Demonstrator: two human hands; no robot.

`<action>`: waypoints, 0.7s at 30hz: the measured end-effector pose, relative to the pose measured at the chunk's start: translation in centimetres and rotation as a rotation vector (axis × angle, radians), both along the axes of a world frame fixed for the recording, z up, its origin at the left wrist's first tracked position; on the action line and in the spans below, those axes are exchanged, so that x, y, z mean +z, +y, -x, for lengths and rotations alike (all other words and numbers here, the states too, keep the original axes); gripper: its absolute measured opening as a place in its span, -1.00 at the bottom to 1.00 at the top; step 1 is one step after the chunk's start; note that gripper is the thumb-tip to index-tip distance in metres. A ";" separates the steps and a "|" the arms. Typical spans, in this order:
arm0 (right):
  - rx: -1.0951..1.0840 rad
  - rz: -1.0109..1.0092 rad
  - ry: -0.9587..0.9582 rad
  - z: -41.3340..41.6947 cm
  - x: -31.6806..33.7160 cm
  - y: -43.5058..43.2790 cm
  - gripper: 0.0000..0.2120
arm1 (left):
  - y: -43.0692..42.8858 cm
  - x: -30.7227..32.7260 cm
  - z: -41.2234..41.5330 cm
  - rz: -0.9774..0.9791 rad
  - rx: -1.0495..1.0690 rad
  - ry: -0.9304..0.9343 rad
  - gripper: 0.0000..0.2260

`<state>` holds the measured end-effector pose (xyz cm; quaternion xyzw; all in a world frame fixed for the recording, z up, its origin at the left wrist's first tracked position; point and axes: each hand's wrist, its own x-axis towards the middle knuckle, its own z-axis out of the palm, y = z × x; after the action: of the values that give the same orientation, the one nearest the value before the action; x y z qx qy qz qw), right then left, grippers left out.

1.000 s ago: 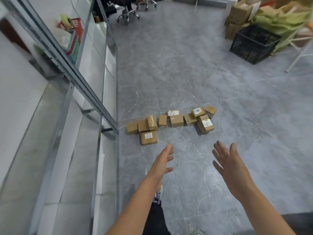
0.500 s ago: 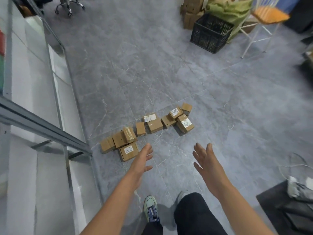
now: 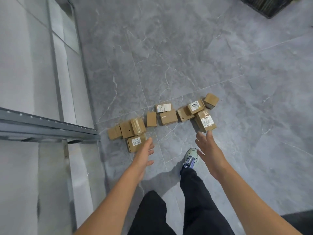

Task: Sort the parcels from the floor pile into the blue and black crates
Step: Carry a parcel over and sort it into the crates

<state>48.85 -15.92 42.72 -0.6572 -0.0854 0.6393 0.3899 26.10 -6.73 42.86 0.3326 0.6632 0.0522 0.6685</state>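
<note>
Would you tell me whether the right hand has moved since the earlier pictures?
Yes: the right hand has come forward, its fingertips now at the labelled parcel on the floor.

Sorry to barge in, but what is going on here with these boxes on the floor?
A person stands over a row of cardboard parcels on the floor, both hands open and empty. The left hand hovers by the front labelled parcel, the right hand by the taped labelled parcel. Nothing is picked up yet.

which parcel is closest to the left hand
The parcel with the white label at the pile's near-left corner; the left hand is just beside its right edge, while every other parcel lies farther back.
</note>
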 end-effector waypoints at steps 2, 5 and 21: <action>0.053 0.037 0.010 -1.8 -2.5 2.7 -0.11 | 2.1 -2.0 -1.8 0.023 0.030 0.023 -0.43; 0.105 0.077 0.018 -4.1 -6.9 6.8 -0.12 | 5.2 -5.7 -4.2 0.045 0.045 0.049 -0.42; 0.060 0.287 0.020 -6.4 -43.7 24.4 -0.22 | 20.4 -41.6 -11.9 0.222 0.005 0.124 -0.50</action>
<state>55.25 8.44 -0.93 -0.6969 -0.0089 0.6629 0.2737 37.98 13.71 1.27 0.2573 0.7057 -0.0404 0.6589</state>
